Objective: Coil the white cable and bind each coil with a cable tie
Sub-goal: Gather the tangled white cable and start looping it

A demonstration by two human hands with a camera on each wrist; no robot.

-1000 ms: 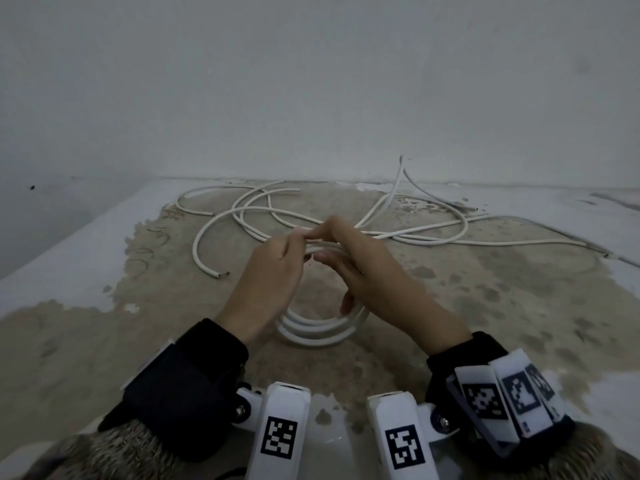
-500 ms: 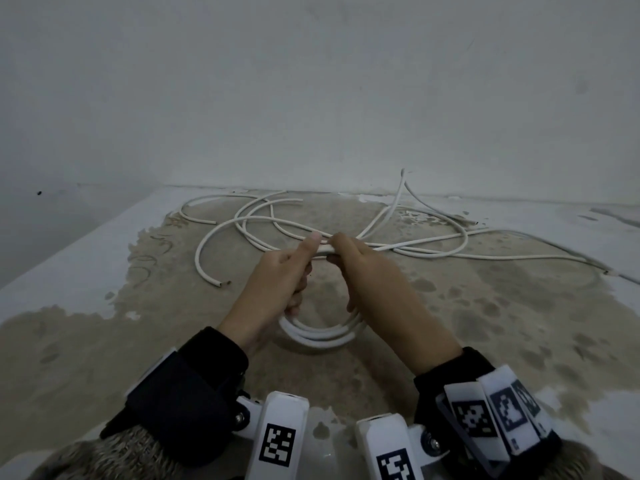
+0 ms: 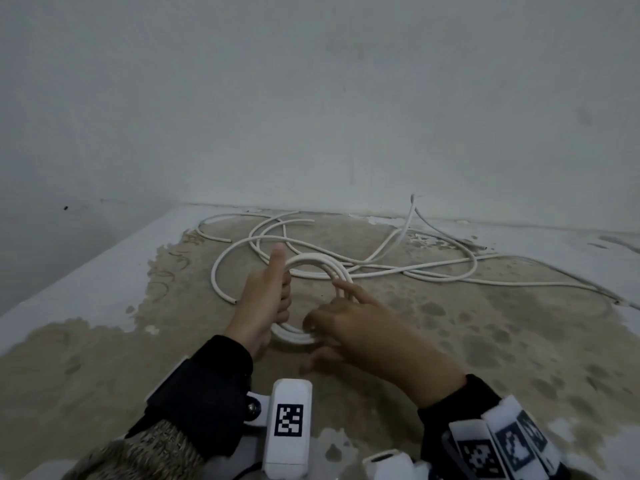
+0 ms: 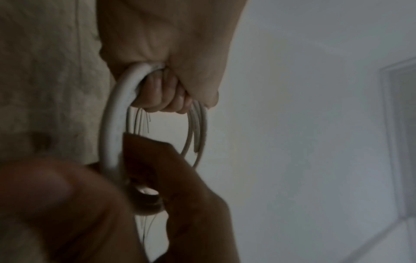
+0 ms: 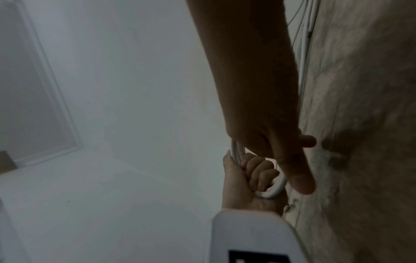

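White cable coil (image 3: 313,263) gripped in left fingers (image 3: 284,299); right fingers (image 3: 349,294) seemingly extended, touching coil.

Left hand (image 4: 166,58) grips the coiled white cable (image 4: 112,124); right hand (image 4: 112,204) touches it below

The cable (image 3: 313,263) held in the fingers (image 3: 284,299) looks like smooth, matt white plastic. Beyond and under them the tabletop (image 3: 485,323) is rough and dull, white paint worn to blotchy brown. Behind the fingers, the wrist sleeve (image 3: 204,393) is dark matt cloth.
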